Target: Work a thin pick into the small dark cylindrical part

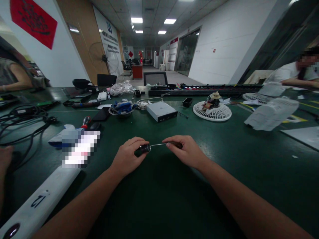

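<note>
My left hand (129, 154) is closed around a small black cylinder (145, 148), gripped between thumb and fingers, with one round end facing right. Its exact kind I cannot make out. My right hand (186, 149) pinches a thin screwdriver (177, 144) by its dark brown handle. The screwdriver's narrow metal shaft points left, its tip close to the cylinder's end; whether they touch is not clear. Both hands are low over the dark green table (159, 186). Beyond them lies a grey optical disc drive (161, 109) with a black front.
A metal bowl (121, 113) with blue items stands behind my left hand. To the right are a white fan grille (212, 112) and a white plastic housing (272, 114). Black cables (27, 116), a red-handled screwdriver (86, 121) and a long white bar (42, 199) lie left. People sit at both sides.
</note>
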Action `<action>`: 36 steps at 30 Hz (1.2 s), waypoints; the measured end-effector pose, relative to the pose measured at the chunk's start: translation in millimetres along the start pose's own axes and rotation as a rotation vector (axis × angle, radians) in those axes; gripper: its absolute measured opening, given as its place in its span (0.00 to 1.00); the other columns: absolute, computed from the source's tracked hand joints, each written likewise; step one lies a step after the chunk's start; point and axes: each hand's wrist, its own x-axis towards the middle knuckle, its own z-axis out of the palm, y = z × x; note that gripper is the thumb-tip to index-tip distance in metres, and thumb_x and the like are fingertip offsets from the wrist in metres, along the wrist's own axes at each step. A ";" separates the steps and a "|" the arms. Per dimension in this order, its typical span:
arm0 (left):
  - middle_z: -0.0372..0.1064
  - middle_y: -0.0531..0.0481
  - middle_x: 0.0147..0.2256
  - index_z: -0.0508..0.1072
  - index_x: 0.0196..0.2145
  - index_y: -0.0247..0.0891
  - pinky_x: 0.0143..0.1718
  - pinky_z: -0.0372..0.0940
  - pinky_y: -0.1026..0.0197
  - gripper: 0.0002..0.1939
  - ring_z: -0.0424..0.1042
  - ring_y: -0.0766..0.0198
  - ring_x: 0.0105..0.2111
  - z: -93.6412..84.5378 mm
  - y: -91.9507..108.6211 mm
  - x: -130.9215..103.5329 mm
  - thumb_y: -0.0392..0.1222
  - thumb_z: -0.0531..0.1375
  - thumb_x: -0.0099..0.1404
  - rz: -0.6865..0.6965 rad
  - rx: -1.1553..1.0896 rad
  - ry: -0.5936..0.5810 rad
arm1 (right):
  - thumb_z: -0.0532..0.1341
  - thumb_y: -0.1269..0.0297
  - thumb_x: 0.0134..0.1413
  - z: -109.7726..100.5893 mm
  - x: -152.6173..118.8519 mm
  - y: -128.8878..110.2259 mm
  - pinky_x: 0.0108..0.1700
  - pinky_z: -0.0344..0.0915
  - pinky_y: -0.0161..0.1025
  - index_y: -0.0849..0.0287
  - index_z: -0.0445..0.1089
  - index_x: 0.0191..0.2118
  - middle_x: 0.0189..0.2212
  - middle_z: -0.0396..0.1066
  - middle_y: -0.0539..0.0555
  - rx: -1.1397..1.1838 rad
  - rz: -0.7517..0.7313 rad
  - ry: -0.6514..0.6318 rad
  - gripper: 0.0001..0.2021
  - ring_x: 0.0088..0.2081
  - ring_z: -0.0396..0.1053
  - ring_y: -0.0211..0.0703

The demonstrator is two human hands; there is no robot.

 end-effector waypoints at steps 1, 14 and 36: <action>0.72 0.45 0.44 0.74 0.46 0.39 0.46 0.69 0.50 0.16 0.72 0.57 0.44 -0.2 0.2 0.0 0.31 0.63 0.60 0.001 0.005 -0.004 | 0.58 0.65 0.57 -0.2 0.1 0.3 0.29 0.59 0.37 0.59 0.78 0.43 0.29 0.75 0.53 -0.001 0.002 -0.025 0.13 0.25 0.65 0.38; 0.72 0.45 0.44 0.74 0.45 0.39 0.46 0.70 0.49 0.15 0.72 0.57 0.43 -0.1 0.0 -0.2 0.32 0.62 0.59 0.021 -0.001 -0.008 | 0.57 0.63 0.59 -1.0 1.5 1.3 0.26 0.57 0.37 0.59 0.78 0.42 0.27 0.73 0.52 0.088 0.074 -0.082 0.13 0.24 0.63 0.38; 0.72 0.46 0.44 0.74 0.45 0.40 0.45 0.69 0.49 0.16 0.72 0.56 0.43 0.6 0.3 0.9 0.31 0.63 0.59 -0.022 0.025 -0.007 | 0.56 0.59 0.61 4.4 2.2 -2.7 0.27 0.54 0.38 0.57 0.76 0.39 0.25 0.72 0.52 -0.252 0.054 -0.041 0.13 0.24 0.64 0.38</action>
